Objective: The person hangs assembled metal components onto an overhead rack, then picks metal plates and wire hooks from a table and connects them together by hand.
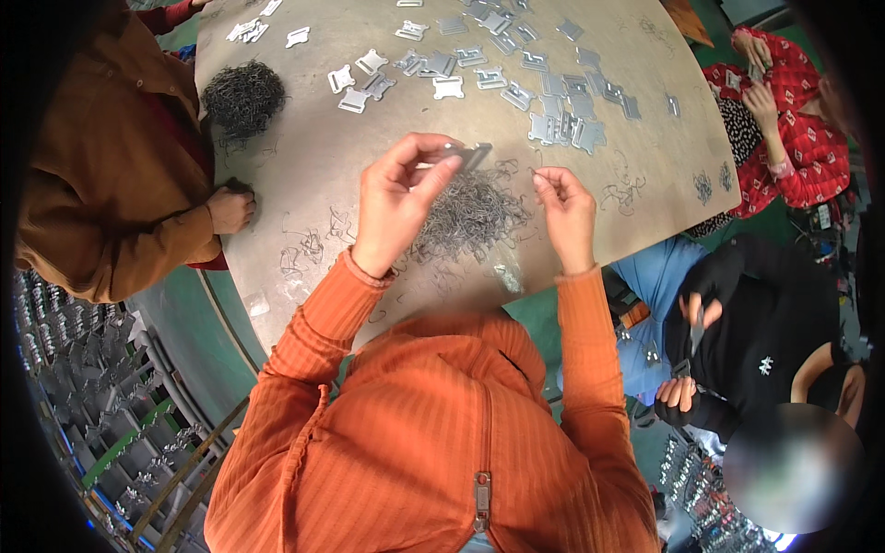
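My left hand (398, 195) is raised over the table, with a small grey metal buckle plate (472, 155) gripped between thumb and fingers. To its right, my right hand (566, 210) has thumb and forefinger pinched together at a thin bent wire piece (535, 172). Between and below both hands lies a tangled pile of thin dark wire pieces (470, 219). Loose wires (309, 247) are scattered to the left of that pile. Many silvery buckle plates (448, 88) lie spread across the far side of the table.
The brown table (313, 175) has another dark wire heap (242, 97) at its left. A person in a brown jacket (101, 157) rests a hand there. On the right are a person in red (807, 138) and one in black (765, 323), both handling small parts.
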{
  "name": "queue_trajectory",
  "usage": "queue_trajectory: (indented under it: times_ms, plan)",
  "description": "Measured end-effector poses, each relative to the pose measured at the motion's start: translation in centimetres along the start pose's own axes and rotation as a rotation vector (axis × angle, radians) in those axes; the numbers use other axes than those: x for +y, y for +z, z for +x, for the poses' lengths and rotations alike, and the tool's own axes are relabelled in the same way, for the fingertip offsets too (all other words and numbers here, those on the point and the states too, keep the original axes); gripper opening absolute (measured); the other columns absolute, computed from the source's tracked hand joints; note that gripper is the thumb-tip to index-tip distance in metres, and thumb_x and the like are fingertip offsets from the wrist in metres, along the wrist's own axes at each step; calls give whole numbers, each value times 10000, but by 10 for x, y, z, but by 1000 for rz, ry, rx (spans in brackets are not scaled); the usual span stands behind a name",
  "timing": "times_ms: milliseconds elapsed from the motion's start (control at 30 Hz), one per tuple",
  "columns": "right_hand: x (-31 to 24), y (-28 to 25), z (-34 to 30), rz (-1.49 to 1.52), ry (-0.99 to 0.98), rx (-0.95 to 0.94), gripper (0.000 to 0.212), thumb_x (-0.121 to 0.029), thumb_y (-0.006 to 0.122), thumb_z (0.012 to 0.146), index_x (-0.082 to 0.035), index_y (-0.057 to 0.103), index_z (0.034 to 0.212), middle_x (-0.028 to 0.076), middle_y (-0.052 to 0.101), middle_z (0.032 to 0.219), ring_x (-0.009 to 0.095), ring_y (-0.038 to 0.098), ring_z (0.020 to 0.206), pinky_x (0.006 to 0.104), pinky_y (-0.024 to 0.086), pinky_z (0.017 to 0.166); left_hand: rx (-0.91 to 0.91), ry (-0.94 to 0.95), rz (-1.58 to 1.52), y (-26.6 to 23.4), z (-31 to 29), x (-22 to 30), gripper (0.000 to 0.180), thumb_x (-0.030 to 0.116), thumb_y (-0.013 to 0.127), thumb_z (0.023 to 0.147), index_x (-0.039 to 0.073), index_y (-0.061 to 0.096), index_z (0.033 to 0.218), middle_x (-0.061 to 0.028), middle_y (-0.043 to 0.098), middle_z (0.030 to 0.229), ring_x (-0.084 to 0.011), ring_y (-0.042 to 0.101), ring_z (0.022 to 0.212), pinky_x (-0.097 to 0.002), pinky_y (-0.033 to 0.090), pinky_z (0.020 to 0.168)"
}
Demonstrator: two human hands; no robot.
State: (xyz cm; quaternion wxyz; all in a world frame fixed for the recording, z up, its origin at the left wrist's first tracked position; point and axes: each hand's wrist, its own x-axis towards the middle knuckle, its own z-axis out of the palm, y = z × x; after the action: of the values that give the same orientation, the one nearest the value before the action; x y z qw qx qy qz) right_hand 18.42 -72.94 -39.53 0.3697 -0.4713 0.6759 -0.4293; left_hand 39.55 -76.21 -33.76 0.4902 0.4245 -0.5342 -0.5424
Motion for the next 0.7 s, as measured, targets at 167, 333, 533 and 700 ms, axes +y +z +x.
queue_trajectory:
  times_ms: [167,333,533,700]
  plan:
    - [-82,-3,-18,415,172,-159,99,-60,665,829,8,626,890,47,631,931,66,578,778,220,463,672,16,-41,41,11,-8,2,130,36,654,833,-11,626,951,-33,667,870,-68,624,754,-192,482,629]
    - [-101,1,-19,553,-87,-205,42,-29,648,833,3,620,830,56,621,988,101,544,917,236,429,813,-9,-17,140,22,-9,11,116,47,690,800,2,615,876,-64,689,841,-126,679,750,-226,521,628]
    - [-103,6,-14,624,10,-192,40,-23,638,838,2,615,860,51,625,958,115,539,927,251,420,835,-45,69,191,25,-3,16,127,19,686,794,-14,610,890,-85,683,882,-128,664,783,-248,538,676]
    - [-98,14,-12,502,-113,-77,45,-16,634,835,-9,598,861,60,630,917,123,558,879,249,419,834,-145,189,234,22,4,9,116,36,661,819,-22,619,910,-114,673,917,-159,656,810,-280,537,714]
